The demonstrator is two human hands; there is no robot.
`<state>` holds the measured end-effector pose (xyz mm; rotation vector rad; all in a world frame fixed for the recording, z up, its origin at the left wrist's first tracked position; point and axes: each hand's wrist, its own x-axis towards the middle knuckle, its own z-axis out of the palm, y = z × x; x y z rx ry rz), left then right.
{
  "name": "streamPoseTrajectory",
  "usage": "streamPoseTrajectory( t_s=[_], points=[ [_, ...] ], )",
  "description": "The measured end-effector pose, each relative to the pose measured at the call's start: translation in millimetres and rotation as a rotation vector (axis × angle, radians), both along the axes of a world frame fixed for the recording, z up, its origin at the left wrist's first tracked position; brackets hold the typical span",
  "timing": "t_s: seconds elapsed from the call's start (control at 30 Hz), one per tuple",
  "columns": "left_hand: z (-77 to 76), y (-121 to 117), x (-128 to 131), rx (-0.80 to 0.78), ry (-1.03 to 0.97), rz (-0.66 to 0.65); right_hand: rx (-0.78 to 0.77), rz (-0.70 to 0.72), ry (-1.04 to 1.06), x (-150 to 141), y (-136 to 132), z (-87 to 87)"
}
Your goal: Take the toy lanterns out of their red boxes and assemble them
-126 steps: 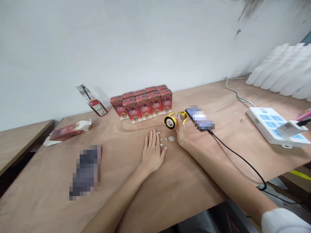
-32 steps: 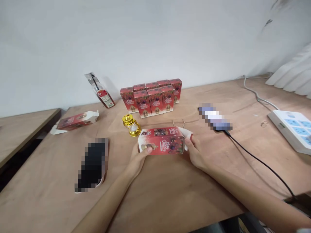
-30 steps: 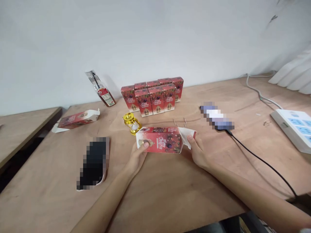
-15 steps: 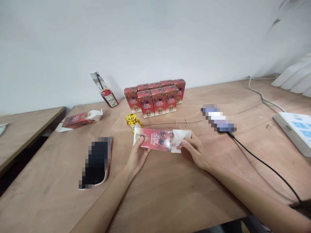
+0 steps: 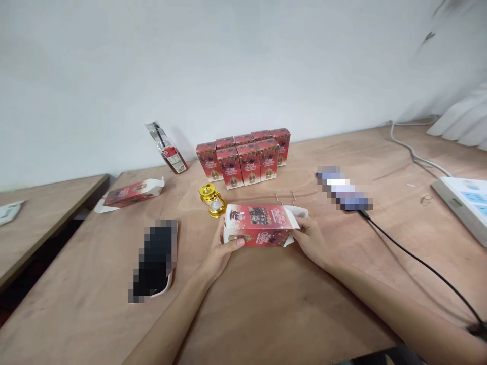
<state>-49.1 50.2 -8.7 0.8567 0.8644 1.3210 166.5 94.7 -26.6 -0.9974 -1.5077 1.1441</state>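
Observation:
A red printed gift box (image 5: 261,225) lies on its side, held above the table between my two hands. My left hand (image 5: 221,253) grips its left end, with the thumb on the front face. At the right end, where white flaps (image 5: 299,210) stick out, my right hand (image 5: 310,238) has its fingers closed on the flap edge; some fingertips are hidden behind the card. Just behind the box's left end stands a small gold lantern (image 5: 212,200) with a clear middle. Two thin bent metal wires (image 5: 285,197) lie on the table behind the box.
Several matching red boxes (image 5: 243,159) stand in rows near the wall. An opened red box (image 5: 133,194) lies at left, near a bottle (image 5: 173,157). A dark phone (image 5: 154,258) lies front left. Another phone (image 5: 342,187) with a black cable and a white power strip (image 5: 466,203) are right.
The lantern, earlier in my right hand, now stands on the table. Both hands now hold a red box; in the last half second it has tilted, showing its top side face.

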Motion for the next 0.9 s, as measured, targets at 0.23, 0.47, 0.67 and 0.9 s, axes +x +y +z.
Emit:
streamPoseTrajectory(
  t_s=[0.23, 0.47, 0.67, 0.9],
  points=[
    [-0.3, 1.7, -0.9, -0.01, -0.014, 0.003, 0.068, 0.059, -0.058, 1.3, 1.2, 2.2],
    [-1.4, 4.8, 5.3, -0.071, -0.142, 0.161, 0.214, -0.179, -0.006, 12.1, 2.3, 20.8],
    [-0.9, 9.6, 7.4, -0.063, -0.183, 0.225, 0.119, -0.318, 0.328, 17.6, 10.7, 33.1],
    [-2.4, 10.7, 6.0, -0.087, -0.097, 0.268, -0.017, -0.43, 0.711, 43.7, 35.5, 34.4]
  ],
)
